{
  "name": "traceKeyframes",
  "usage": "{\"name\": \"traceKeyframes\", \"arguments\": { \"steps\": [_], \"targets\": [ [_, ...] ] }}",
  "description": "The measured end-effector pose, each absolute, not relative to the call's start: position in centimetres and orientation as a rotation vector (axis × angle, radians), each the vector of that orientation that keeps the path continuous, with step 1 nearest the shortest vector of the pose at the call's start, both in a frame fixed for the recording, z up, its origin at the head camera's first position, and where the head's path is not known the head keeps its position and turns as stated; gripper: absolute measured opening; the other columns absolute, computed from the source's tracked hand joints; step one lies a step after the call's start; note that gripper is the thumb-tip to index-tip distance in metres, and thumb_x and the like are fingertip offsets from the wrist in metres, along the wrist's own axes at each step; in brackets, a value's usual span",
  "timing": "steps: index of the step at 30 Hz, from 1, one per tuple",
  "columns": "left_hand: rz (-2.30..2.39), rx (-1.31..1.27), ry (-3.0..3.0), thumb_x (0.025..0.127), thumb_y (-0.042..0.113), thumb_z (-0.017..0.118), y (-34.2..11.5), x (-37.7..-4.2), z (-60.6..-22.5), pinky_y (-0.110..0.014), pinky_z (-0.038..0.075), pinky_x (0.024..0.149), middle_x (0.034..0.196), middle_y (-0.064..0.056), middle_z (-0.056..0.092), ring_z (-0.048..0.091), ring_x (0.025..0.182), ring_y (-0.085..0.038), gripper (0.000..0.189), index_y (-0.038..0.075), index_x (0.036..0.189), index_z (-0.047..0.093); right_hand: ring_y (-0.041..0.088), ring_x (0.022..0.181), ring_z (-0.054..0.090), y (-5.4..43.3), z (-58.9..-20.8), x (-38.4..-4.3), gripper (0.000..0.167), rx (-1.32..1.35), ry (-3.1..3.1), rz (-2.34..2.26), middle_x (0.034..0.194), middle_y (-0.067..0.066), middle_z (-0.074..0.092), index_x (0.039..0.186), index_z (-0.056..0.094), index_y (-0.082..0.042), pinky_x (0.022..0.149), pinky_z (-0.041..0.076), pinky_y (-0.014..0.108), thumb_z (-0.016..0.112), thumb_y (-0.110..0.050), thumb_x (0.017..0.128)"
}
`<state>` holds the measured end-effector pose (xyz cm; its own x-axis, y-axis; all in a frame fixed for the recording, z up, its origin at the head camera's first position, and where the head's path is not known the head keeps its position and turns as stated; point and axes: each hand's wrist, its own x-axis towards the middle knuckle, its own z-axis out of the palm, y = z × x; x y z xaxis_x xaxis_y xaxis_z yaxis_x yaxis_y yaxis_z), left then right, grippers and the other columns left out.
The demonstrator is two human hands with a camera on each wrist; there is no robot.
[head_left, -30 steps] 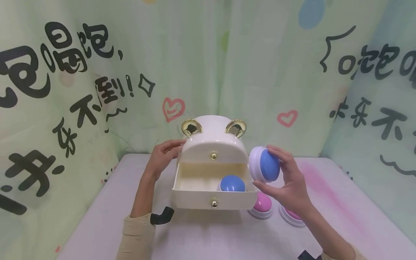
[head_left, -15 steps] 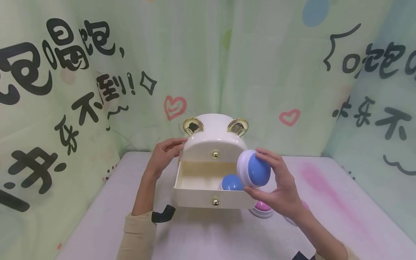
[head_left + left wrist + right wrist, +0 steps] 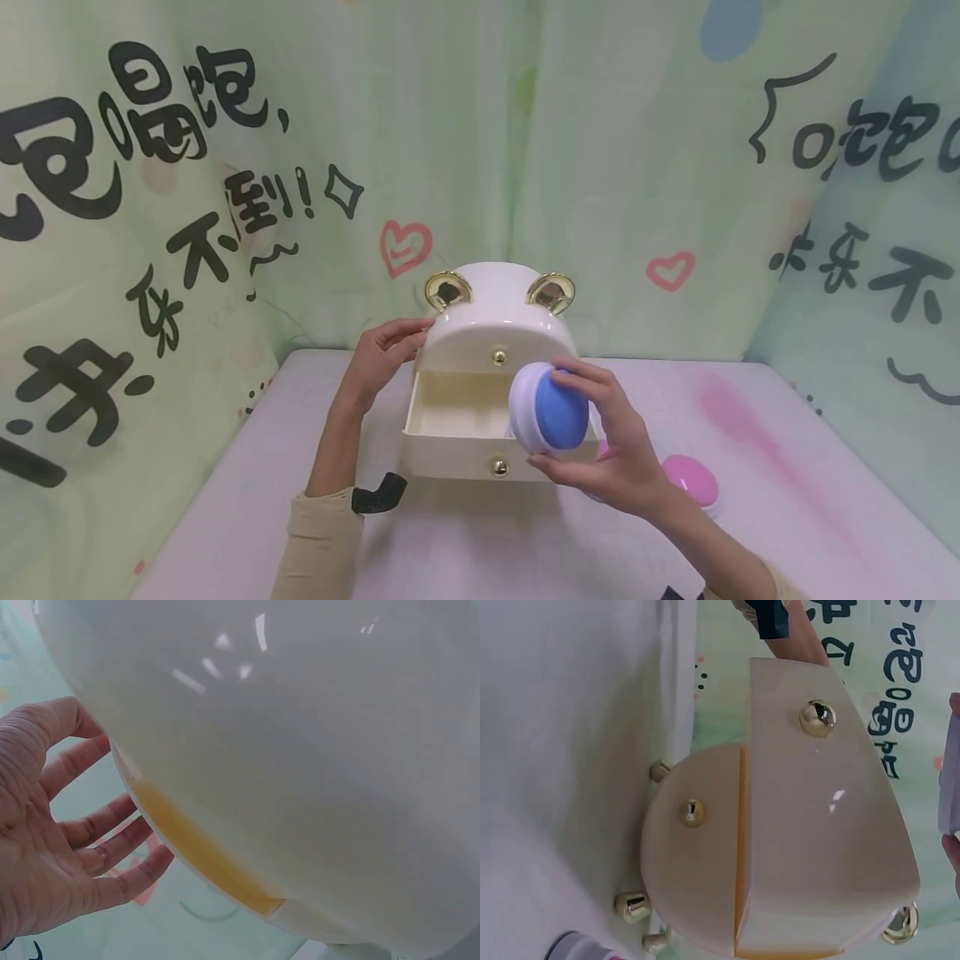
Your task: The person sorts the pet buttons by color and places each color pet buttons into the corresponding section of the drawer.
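A white box with gold-rimmed ears stands on the table, its lower drawer pulled out. My left hand rests with fingertips on the box's left side; in the left wrist view its fingers reach the shell's edge. My right hand grips a round white piece with a blue domed top between thumb and fingers, tilted, over the drawer's right front. It hides nearly all of a second blue-topped piece in the drawer. In the right wrist view only the held piece's white edge shows.
A pink-topped round piece lies on the table to the right. Another pink one is mostly hidden behind my right hand. A printed curtain closes off the back and sides. Gold knobs stick out from the drawer fronts.
My right hand has carried the blue-topped piece leftward and slightly down, from beside the box to in front of the drawer's right part. My left hand has stayed on the box.
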<state>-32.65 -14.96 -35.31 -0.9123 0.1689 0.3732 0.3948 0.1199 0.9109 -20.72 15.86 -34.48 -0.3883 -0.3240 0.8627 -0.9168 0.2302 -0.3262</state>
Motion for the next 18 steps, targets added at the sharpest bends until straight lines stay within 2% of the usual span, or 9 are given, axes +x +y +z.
{"name": "traceKeyframes", "arguments": {
  "steps": [8, 13, 18],
  "targets": [
    [-1.900, -0.554, -2.207, 0.100, 0.021, 0.066, -14.9, -32.8, -35.2, -0.038, 0.056, 0.093, 0.132, -0.013, 0.068, 0.066, 0.111, -0.015, 0.034, 0.006, 0.130, 0.070, 0.026, 0.132, 0.053, 14.9, -33.9, -20.8, 0.078, 1.197, -1.885, 1.150, 0.141, 0.024, 0.053, 0.134, 0.055, 0.004, 0.101, 0.051, 0.026, 0.088, -0.041, 0.080],
    [-1.907, -0.552, -2.205, 0.100, 0.020, 0.067, -14.9, -32.8, -35.2, -0.036, 0.056, 0.092, 0.132, -0.013, 0.068, 0.066, 0.109, -0.013, 0.034, 0.005, 0.130, 0.070, 0.026, 0.133, 0.053, 14.6, -33.4, -20.8, 0.081, 1.191, -2.031, 1.197, 0.142, 0.020, 0.054, 0.139, 0.055, -0.005, 0.103, 0.051, 0.031, 0.096, -0.023, 0.071],
    [-1.915, -0.550, -2.203, 0.100, 0.020, 0.067, -14.9, -32.7, -35.2, -0.034, 0.056, 0.091, 0.132, -0.013, 0.068, 0.066, 0.108, -0.011, 0.034, 0.005, 0.130, 0.069, 0.024, 0.132, 0.053, 14.3, -32.7, -21.0, 0.085, 1.178, -2.143, 1.238, 0.144, 0.013, 0.056, 0.141, 0.056, -0.012, 0.104, 0.050, 0.031, 0.097, -0.013, 0.067]
  ]
}}
